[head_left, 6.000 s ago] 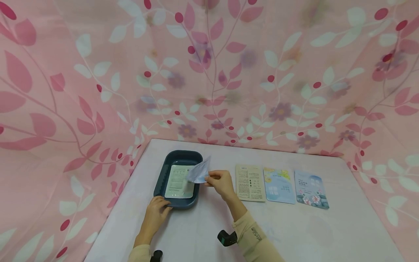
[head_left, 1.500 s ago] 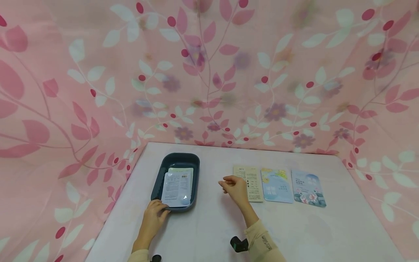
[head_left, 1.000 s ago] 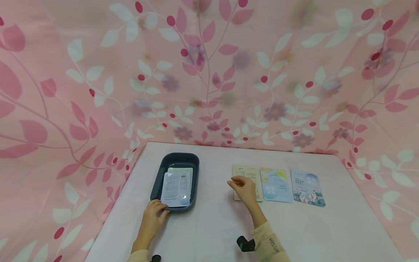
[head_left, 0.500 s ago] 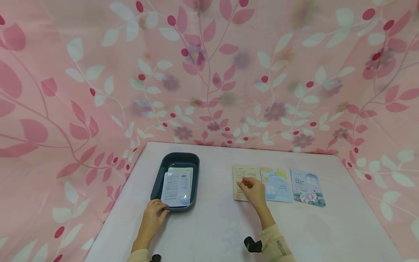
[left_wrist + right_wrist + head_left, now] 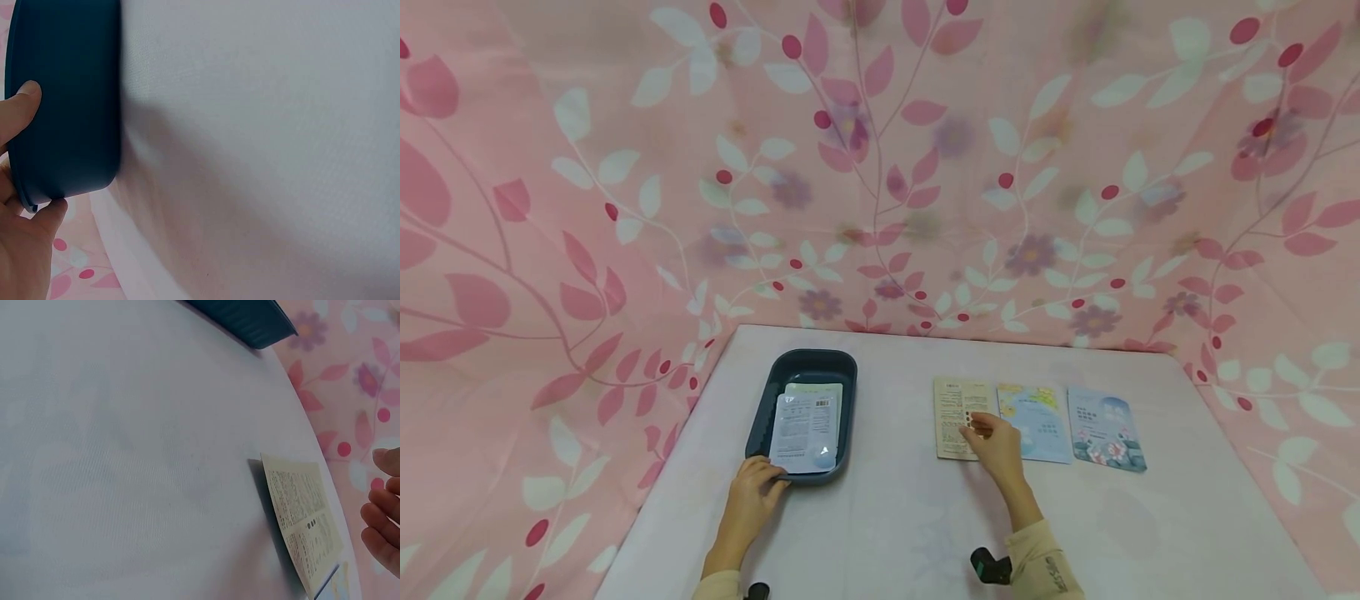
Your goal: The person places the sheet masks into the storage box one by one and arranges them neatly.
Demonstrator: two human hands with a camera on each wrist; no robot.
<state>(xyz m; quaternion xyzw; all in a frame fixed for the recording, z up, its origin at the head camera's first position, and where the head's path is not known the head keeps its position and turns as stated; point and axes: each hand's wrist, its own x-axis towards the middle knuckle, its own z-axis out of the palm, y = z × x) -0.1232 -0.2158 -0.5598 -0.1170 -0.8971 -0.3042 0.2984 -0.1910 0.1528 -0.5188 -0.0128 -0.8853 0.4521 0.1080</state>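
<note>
My left hand (image 5: 751, 492) grips the near left corner of a dark blue plastic tray (image 5: 852, 425). In the left wrist view a thumb presses the outer wall of the tray (image 5: 75, 106), and other fingers bend over its rim. Inside lies a pale blue flat packet (image 5: 802, 432) with print and a barcode, overlapping a pale green packet (image 5: 814, 388). My right hand (image 5: 998, 450) hovers over a beige printed packet (image 5: 952, 417), its fingers loosely curled around nothing. The right wrist view shows that hand (image 5: 384, 522) apart from the beige packet (image 5: 303, 519), which sits raised off the cloth along one side.
Right of the beige packet lie a blue packet with yellow flowers (image 5: 1033, 425) and a blue packet with pink lotus flowers (image 5: 1107, 429). The table has a white cloth (image 5: 895, 525). Pink floral curtain (image 5: 880, 167) stands behind and at both sides.
The pale blue packet, held by my right hand six seconds ago, now lies in the tray. My right hand has moved right, over the beige packet. The left hand stays on the tray.
</note>
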